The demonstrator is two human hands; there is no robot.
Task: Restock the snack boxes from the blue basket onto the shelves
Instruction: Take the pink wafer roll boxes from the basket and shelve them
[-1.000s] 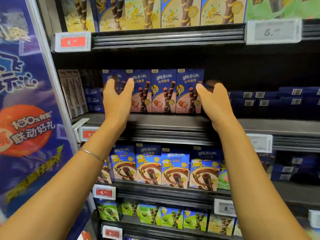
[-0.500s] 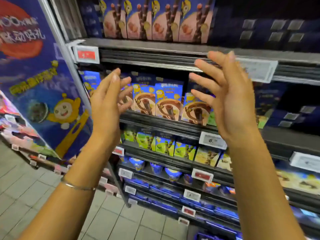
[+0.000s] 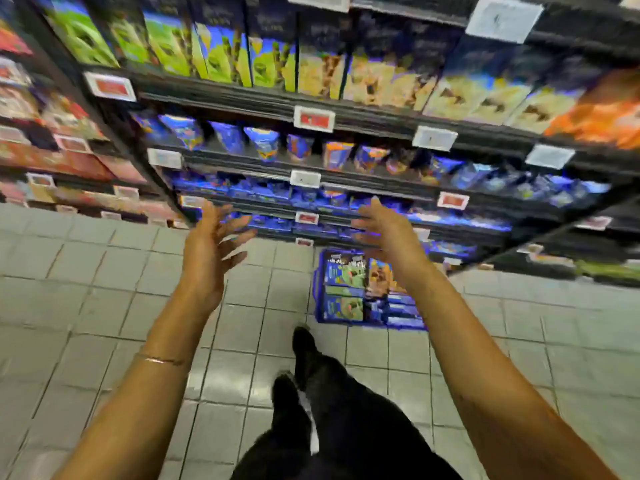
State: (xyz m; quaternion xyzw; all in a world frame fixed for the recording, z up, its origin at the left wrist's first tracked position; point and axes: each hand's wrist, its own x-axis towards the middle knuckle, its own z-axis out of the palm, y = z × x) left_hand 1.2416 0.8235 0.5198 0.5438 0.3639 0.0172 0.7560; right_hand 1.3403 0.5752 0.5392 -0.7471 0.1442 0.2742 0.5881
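My left hand [image 3: 207, 251] and right hand [image 3: 388, 233] hang in the air with fingers spread and loose, holding nothing. The blue basket [image 3: 320, 292] sits on the tiled floor [image 3: 104, 289] below the shelves [image 3: 346, 188], snack boxes [image 3: 344, 275] packed inside it.

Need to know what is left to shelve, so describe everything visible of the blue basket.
The blue basket is a rectangular crate, plastic by its look. It stands level on the tiled floor, close before the shelves. It is packed with snack boxes: green-pictured ones on the left, an orange one and dark blue ones on the right. The right forearm crosses its upper right corner in view. Neither hand touches it. Blur hides finer detail.
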